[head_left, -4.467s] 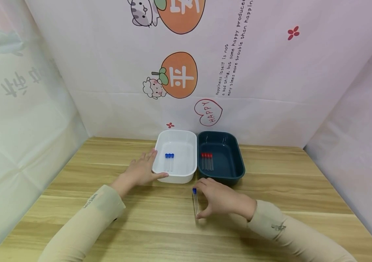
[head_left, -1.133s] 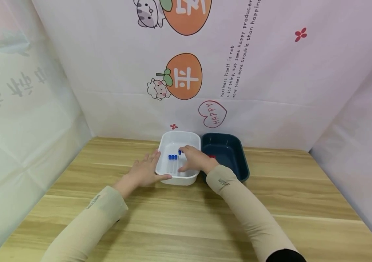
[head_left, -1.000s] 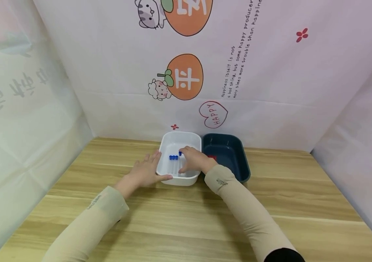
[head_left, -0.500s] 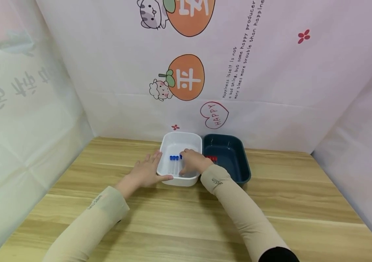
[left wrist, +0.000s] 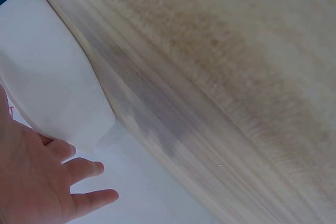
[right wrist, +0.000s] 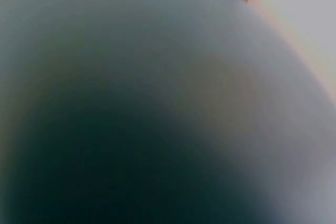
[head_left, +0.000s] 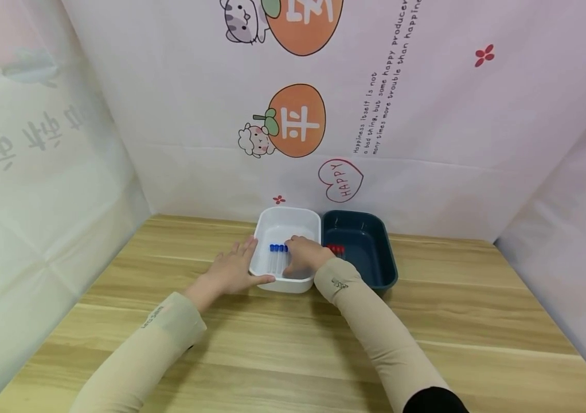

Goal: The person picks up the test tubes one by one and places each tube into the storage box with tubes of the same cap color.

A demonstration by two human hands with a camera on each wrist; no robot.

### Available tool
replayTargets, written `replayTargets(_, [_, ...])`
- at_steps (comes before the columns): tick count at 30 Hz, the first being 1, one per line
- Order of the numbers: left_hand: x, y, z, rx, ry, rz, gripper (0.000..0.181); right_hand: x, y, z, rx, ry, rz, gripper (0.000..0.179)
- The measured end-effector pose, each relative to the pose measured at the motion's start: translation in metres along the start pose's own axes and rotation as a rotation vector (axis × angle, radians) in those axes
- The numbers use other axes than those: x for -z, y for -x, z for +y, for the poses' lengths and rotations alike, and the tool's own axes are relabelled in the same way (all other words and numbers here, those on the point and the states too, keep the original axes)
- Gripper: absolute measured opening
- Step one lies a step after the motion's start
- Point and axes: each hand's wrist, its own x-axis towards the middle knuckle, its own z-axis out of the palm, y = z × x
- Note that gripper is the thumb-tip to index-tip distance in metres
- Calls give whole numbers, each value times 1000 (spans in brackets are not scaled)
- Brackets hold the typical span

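Observation:
In the head view, several clear tubes with blue caps (head_left: 276,248) lie side by side in a white plastic bin (head_left: 285,285). My right hand (head_left: 303,254) reaches into this bin and pinches the rightmost blue-capped tube (head_left: 286,249) lengthwise, fingers by the cap and thumb at the lower end; most of that tube is hidden. My left hand (head_left: 228,272) rests against the bin's left side with fingers spread and thumb along the front. The left wrist view shows the hand's straight fingers beside the bin's white outer wall (left wrist: 52,66). The right wrist view is a dark blur.
A dark blue bin (head_left: 390,267) stands against the white one on its right. Red-capped tubes (head_left: 335,249) lie in it, partly covered by my right forearm. Both bins sit at the back of a wooden table (head_left: 257,355), before a printed cloth backdrop (head_left: 195,115).
My right hand has carried the blue-capped tube from the table in front of the bins into the white bin and lowered it beside the others. My left hand has stayed on the bin.

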Motion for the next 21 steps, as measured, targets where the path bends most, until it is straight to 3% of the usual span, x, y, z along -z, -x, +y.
replayTargets(21, [0,-1,-1,2,-10,-11,113,0,1,-3,-14,3,-28,78])
